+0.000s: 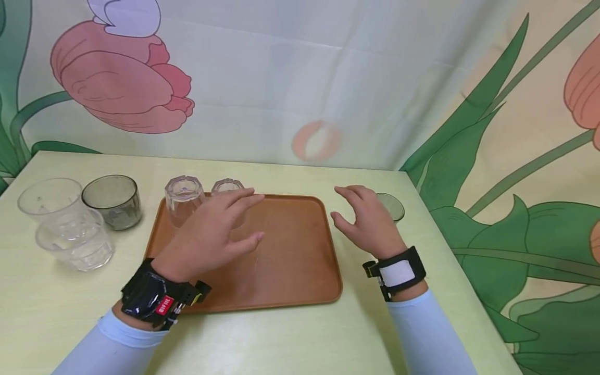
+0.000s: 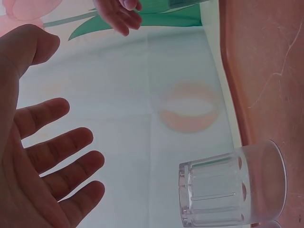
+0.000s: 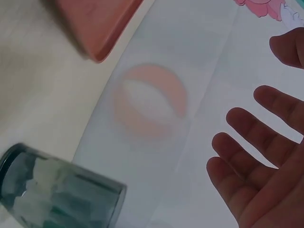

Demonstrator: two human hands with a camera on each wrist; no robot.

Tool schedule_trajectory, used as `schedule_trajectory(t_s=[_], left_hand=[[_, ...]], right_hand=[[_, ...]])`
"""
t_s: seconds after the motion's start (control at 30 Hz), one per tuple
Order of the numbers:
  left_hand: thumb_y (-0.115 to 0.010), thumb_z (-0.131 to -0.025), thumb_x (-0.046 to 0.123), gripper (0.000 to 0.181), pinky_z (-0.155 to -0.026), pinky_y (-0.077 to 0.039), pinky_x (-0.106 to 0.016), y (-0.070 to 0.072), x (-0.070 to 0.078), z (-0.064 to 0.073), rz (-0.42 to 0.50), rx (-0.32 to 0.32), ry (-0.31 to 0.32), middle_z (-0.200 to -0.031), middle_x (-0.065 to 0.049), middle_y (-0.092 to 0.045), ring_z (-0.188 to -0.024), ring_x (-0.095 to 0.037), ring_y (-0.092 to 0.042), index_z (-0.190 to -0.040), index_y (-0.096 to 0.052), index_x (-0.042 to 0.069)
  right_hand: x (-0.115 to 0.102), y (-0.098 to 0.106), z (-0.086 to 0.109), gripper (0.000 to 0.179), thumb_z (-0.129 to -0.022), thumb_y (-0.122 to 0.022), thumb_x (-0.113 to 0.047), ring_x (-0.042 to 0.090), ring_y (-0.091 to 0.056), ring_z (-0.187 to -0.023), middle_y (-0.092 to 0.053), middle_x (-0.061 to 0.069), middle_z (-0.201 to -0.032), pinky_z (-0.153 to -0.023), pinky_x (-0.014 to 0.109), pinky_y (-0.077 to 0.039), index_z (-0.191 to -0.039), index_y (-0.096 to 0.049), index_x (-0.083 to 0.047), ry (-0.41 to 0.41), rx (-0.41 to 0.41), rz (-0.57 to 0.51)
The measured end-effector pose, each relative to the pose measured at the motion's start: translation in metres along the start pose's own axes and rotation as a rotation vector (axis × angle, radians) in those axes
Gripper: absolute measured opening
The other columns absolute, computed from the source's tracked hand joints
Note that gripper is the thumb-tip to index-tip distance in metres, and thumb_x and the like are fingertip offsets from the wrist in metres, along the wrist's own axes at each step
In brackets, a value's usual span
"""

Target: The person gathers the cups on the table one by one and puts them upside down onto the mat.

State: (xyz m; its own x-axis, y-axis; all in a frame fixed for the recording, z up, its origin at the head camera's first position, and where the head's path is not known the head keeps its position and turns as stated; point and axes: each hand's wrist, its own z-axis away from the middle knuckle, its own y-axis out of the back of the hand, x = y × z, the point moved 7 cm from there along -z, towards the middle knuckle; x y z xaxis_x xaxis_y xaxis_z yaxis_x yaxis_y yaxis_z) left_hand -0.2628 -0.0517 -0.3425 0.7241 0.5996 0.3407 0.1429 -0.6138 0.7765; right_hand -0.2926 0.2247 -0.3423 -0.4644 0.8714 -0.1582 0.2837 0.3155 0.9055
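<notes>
A: What've we got on the L?
B: Our L hand [image 1: 210, 238] hangs over the scratched, round-cornered brown tray [image 1: 295, 255], fingers loose, nothing held; two clear faceted tumblers [image 1: 183, 194] stand upside down on it, nr the hand.
A: & R?
B: Our R hand [image 1: 371, 225]: fingers apart, no grip, nr a smooth dark-tinted glass [image 1: 392, 207] on the pale tabletop [image 1: 267, 344], R of tray.

room over tray [image 1: 290, 260], right half; upturned glasses [image 1: 184, 194] block far left, greenish glass [image 1: 395, 206] outside right edge.
</notes>
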Motion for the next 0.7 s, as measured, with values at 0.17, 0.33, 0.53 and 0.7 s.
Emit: schedule_trajectory(t_s=[0.17,0.33,0.53,0.7], left_hand=[[-0.074,-0.087,0.042,0.066,-0.108,-0.045,-0.052,-0.002,0.001,-0.001,-0.003,-0.013,0.003,-0.143,-0.013,-0.055,-0.133,-0.03,-0.051,-0.142,-0.055,0.01],[-0.072,-0.088,0.044,0.067,-0.108,-0.046,-0.052,-0.003,0.0,0.0,-0.008,-0.023,0.004,-0.143,-0.014,-0.055,-0.132,-0.031,-0.052,-0.142,-0.055,0.01],[-0.072,-0.088,0.044,0.067,-0.108,-0.046,-0.051,-0.003,-0.002,0.0,-0.011,-0.022,0.001,-0.142,-0.013,-0.055,-0.132,-0.031,-0.052,-0.142,-0.055,0.009],[-0.071,-0.088,0.045,0.067,-0.108,-0.046,-0.051,-0.004,-0.004,0.0,-0.013,-0.021,0.003,-0.142,-0.013,-0.055,-0.133,-0.03,-0.051,-0.142,-0.055,0.009]], right_hand=[[0.016,-0.001,0.004,0.051,-0.093,-0.066,-0.032,0.035,-0.057,-0.12,-0.061,0.017,-0.127,-0.102,0.049,-0.048,-0.137,-0.059,-0.007,-0.032,-0.004,0.025],[0.032,-0.005,0.005,0.052,-0.092,-0.066,-0.032,0.036,-0.058,-0.119,-0.061,0.018,-0.127,-0.101,0.05,-0.049,-0.137,-0.059,-0.007,-0.066,-0.021,0.061],[0.05,-0.01,0.008,0.051,-0.092,-0.065,-0.035,0.038,-0.057,-0.119,-0.061,0.019,-0.128,-0.1,0.053,-0.048,-0.136,-0.06,-0.008,-0.111,-0.039,0.109],[0.063,-0.015,0.012,0.052,-0.092,-0.065,-0.036,0.042,-0.053,-0.123,-0.059,0.022,-0.128,-0.101,0.058,-0.045,-0.135,-0.06,-0.006,-0.141,-0.07,0.141]])
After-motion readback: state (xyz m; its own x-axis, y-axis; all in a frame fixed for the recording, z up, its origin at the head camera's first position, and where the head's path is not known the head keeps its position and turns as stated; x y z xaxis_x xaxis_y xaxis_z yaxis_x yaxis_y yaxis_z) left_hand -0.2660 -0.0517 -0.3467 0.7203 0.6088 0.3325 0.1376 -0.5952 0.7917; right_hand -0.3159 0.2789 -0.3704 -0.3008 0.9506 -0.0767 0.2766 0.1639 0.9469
